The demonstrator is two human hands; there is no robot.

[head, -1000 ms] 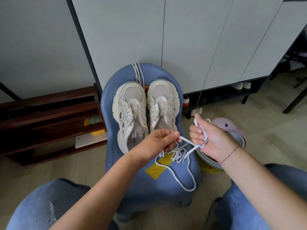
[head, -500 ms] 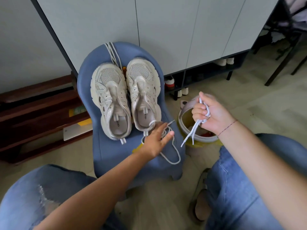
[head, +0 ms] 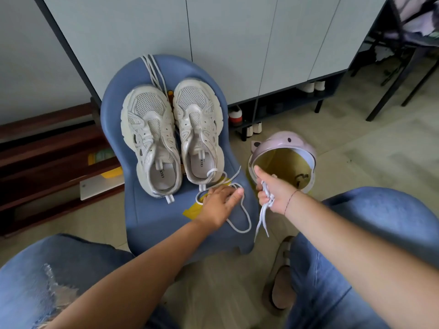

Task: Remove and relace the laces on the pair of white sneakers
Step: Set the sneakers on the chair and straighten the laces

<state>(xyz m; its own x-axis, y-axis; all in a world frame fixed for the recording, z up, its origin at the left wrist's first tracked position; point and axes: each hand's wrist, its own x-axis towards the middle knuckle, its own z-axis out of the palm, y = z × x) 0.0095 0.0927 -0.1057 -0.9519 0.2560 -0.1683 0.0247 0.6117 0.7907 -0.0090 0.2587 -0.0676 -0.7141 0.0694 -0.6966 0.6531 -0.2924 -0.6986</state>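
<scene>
Two white sneakers stand side by side on a small blue chair (head: 142,217), toes toward the cabinet: the left sneaker (head: 150,138) and the right sneaker (head: 198,129), both with no lace through their eyelets. A loose white lace (head: 244,217) lies looped on the seat in front of the right sneaker. My left hand (head: 219,205) rests on that lace with fingers fairly straight. My right hand (head: 273,193) grips a bunched part of a lace, whose ends (head: 261,222) dangle below the fist. Another white lace (head: 154,70) hangs over the chair's back.
A pink bin (head: 285,148) with a yellow liner stands right of the chair. A dark wooden rack (head: 47,148) is at left. Grey cabinet doors (head: 228,43) are behind, with shoes (head: 235,115) stored underneath. My knees in blue jeans frame the bottom, and a slipper (head: 282,290) lies on the floor.
My left hand has let go of the lace and dropped onto the seat over the loose loop. My right hand has pulled its bunch of lace away to the right and lower.
</scene>
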